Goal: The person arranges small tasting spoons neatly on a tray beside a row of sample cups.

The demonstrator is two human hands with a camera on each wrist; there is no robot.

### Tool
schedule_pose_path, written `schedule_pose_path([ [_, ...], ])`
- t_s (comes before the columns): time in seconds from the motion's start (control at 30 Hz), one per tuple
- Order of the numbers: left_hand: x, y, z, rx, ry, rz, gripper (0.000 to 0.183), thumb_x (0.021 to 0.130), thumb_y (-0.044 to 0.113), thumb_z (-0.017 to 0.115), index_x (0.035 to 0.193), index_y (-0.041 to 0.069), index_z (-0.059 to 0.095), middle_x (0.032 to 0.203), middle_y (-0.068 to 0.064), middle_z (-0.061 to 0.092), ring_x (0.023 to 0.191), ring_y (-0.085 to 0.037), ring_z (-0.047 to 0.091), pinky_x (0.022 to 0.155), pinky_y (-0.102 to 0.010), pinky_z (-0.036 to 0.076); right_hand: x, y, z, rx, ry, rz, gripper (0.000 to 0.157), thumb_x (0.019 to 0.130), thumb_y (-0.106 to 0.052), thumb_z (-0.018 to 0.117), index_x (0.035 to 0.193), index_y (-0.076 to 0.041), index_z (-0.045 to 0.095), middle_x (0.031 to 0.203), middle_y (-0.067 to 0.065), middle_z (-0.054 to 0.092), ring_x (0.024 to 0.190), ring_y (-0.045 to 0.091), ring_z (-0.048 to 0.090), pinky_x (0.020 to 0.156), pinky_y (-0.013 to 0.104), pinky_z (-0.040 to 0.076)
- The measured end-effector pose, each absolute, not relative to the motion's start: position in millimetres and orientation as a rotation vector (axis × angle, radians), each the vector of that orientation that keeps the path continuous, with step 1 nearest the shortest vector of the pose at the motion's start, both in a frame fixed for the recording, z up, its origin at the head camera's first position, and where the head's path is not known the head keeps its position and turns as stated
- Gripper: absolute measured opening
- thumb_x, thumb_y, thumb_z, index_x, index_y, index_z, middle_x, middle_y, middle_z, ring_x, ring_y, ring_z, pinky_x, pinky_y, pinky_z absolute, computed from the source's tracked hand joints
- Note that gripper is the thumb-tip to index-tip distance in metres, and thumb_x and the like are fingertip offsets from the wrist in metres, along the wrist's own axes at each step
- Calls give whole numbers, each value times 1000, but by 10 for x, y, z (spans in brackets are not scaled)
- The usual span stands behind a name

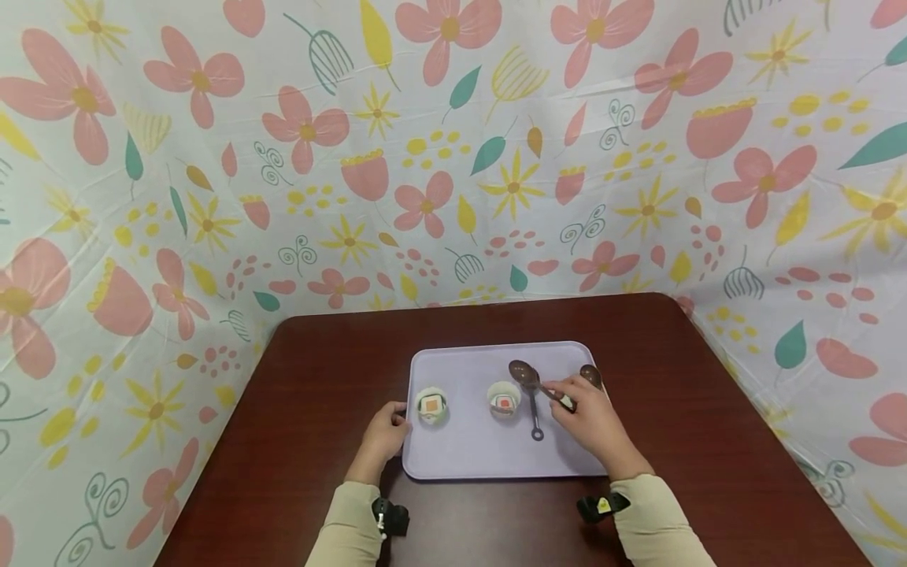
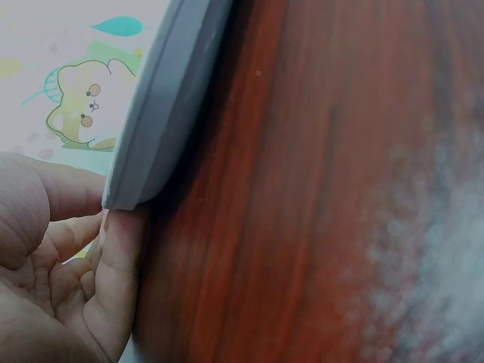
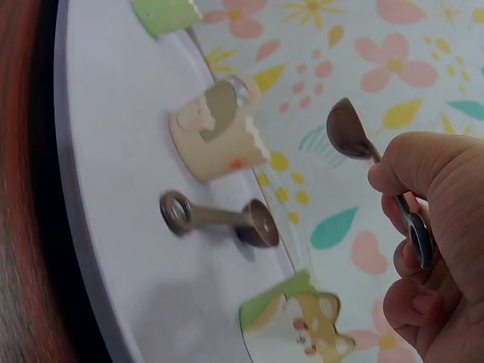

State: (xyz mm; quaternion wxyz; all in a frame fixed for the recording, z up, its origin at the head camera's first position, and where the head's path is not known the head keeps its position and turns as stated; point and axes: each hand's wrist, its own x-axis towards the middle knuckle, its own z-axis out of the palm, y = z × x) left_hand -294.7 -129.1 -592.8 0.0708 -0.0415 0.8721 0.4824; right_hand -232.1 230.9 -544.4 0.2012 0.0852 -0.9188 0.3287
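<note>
At the left edge of a pale lilac tray [image 1: 460,457], my left hand [image 1: 385,433] pinches the rim, thumb above and a finger beneath in the left wrist view. My right hand [image 1: 588,413] holds a brown measuring spoon [image 3: 348,128] by its short handle, bowl pointing away. The held spoon hangs over the tray. Below it, a second measuring spoon [image 3: 219,218] lies on the tray, its ring-ended handle towards me. Left of that stands a beige cup [image 3: 219,140] with a red square inside. Near my left hand is a green-trimmed cup [image 1: 431,405] with an orange square.
Another brown spoon bowl [image 1: 590,376] shows beyond my right hand. A green cup with a dog face [image 3: 295,321] stands near that hand in the right wrist view. The tray sits on a dark wooden table [image 1: 340,370], with a flower-patterned cloth [image 1: 425,260] behind.
</note>
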Motion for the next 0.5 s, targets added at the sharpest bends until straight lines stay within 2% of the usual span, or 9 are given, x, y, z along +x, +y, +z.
schedule_pose_path([
  [0.3, -2929, -1282, -5914, -118, 2631, 1438, 37, 96, 6, 63, 133, 1, 59, 98, -11, 61, 86, -25, 60, 63, -39, 59, -2356, 2034, -5416, 307, -2517, 974, 30, 82, 0, 76, 110, -8, 77, 87, -3, 60, 67, 14, 49, 56, 24, 42],
  [0.5, -2926, -1275, -5913, -123, 2628, 1432, 38, 96, 6, 62, 133, 2, 58, 99, -11, 61, 87, -25, 60, 64, -40, 59, -2387, 1862, -5421, 310, -2540, 1004, 30, 82, -4, 76, 111, -10, 77, 88, -4, 59, 65, 9, 46, 55, 24, 41],
])
